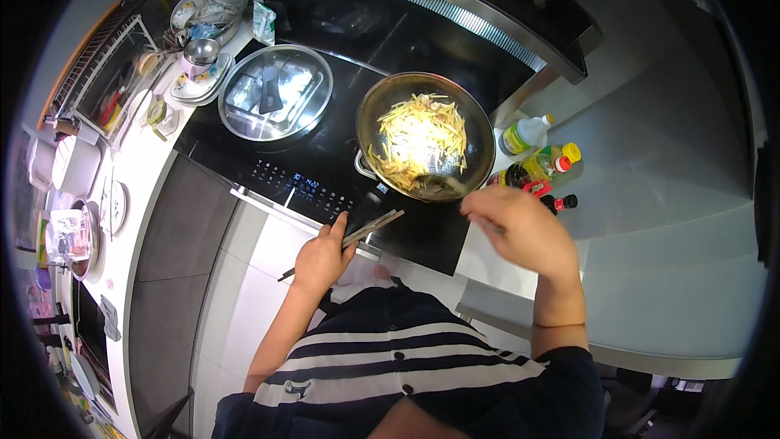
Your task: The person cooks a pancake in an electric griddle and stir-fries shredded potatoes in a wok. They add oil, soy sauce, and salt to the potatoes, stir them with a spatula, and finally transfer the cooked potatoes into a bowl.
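Note:
A dark wok (pixel 481 134) sits on the black cooktop (pixel 420 238) with pale yellow shredded strips (pixel 420 134), likely potato, spread inside; glare whitens their middle. My left hand (pixel 323 256) is around the wok's black handle (pixel 367 207). Pinned in that same hand, a pair of chopsticks (pixel 375 227) lies slantwise across the handle. Motion blurs my right hand (pixel 524 228), closed at the wok's near right rim on a spatula whose pale shaft (pixel 454 184) runs into the wok. The spatula's dark head touches the lower strips.
Left of the wok lies a glass lid (pixel 277 92) with a black knob. Several bottles, including a white-and-green one (pixel 527 134) and a yellow-capped one (pixel 557 158), stand close to my right hand. Stacked plates (pixel 201 82) crowd the left counter. A range hood (pixel 426 0) overhangs the back.

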The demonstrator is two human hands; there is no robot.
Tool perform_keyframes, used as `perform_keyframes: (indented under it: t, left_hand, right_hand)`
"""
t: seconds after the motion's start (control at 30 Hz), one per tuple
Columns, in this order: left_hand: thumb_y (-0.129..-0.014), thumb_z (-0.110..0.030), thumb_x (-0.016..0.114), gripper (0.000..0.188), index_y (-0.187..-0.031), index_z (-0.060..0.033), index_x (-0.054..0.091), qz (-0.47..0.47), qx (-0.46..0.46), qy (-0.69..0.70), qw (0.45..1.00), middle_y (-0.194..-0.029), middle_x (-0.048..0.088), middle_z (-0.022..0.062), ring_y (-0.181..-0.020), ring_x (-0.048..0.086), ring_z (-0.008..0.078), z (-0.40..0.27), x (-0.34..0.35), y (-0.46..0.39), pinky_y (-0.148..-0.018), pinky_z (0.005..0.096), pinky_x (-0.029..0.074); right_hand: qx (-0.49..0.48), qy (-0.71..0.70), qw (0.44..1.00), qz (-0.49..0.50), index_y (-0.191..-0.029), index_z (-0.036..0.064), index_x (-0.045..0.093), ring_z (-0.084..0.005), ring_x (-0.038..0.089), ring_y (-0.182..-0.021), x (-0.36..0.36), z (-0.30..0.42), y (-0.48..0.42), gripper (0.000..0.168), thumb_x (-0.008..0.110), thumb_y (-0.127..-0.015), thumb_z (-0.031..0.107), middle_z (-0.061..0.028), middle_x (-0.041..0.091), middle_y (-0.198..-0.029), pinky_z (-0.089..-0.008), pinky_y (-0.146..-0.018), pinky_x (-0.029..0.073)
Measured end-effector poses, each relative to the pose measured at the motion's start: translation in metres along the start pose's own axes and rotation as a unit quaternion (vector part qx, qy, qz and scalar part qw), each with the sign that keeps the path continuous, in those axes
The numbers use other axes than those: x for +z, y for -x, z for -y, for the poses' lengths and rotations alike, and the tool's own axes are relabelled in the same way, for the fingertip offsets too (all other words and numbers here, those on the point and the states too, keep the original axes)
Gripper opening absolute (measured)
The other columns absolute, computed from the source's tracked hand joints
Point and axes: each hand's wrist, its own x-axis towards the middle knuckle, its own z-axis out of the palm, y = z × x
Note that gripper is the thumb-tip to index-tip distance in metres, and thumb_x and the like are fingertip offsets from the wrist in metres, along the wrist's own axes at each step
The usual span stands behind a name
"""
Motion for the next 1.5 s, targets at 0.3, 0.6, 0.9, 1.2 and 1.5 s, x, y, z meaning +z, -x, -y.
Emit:
perform_keyframes:
  t: [0.3, 0.6, 0.9, 1.2, 1.5]
  left_hand:
    - [-0.080, -0.029, 0.064, 0.057, -0.129, -0.0080, 0.047, 0.005, 0.005, -0.001, 1.000, -0.089, 0.063, 0.0198, -0.072, 0.064, 0.0353, -0.006, -0.006, -0.004, -0.064, 0.0411, 0.052]
    - [-0.080, -0.031, 0.064, 0.056, -0.129, -0.0096, 0.047, 0.004, 0.023, 0.009, 1.000, -0.087, 0.063, 0.0191, -0.070, 0.064, 0.0352, -0.004, -0.006, -0.008, -0.064, 0.0410, 0.052]
    - [-0.079, -0.030, 0.065, 0.056, -0.128, -0.0102, 0.048, 0.007, -0.002, 0.014, 1.000, -0.084, 0.062, 0.0182, -0.071, 0.063, 0.0355, 0.002, -0.007, -0.002, -0.065, 0.0410, 0.052]
    - [-0.080, -0.031, 0.063, 0.054, -0.128, -0.0118, 0.048, 0.011, 0.002, 0.011, 1.000, -0.083, 0.062, 0.0183, -0.071, 0.063, 0.0356, -0.003, -0.008, -0.007, -0.065, 0.0409, 0.052]
    - [-0.081, -0.032, 0.063, 0.054, -0.128, -0.0105, 0.048, 0.006, 0.001, 0.012, 1.000, -0.082, 0.062, 0.0186, -0.070, 0.063, 0.0359, -0.005, -0.007, -0.005, -0.065, 0.0413, 0.052]
  right_hand:
    - [0.161, -0.023, 0.958, -0.238, -0.092, 0.006, 0.055, -0.0351, 0.064, -0.074, 0.030, -0.102, -0.047, 0.011, 0.054, -0.089, 0.016, -0.0177, 0.064, -0.078, -0.0385, -0.066, 0.051]
    - [0.331, -0.351, 0.770, -0.417, -0.097, 0.003, 0.050, -0.0250, 0.067, -0.063, 0.004, -0.268, -0.005, 0.010, 0.051, -0.090, 0.011, -0.0184, 0.064, -0.077, -0.0299, -0.056, 0.056]
    - [0.167, -0.421, 0.812, -0.368, -0.096, 0.004, 0.050, -0.0249, 0.068, -0.073, 0.042, -0.196, -0.012, 0.010, 0.053, -0.093, 0.013, -0.0189, 0.065, -0.088, -0.0287, -0.063, 0.057]
    - [0.251, -0.187, 0.859, -0.405, -0.090, 0.004, 0.053, -0.0141, 0.062, -0.063, 0.019, -0.211, -0.074, 0.006, 0.052, -0.091, 0.009, -0.0085, 0.063, -0.075, -0.0264, -0.056, 0.051]
    - [-0.141, 0.010, 0.990, -0.003, -0.092, 0.004, 0.057, -0.0332, 0.058, -0.082, 0.022, -0.088, -0.059, 0.018, 0.059, -0.076, -0.003, -0.0130, 0.061, -0.086, -0.0388, -0.071, 0.047]
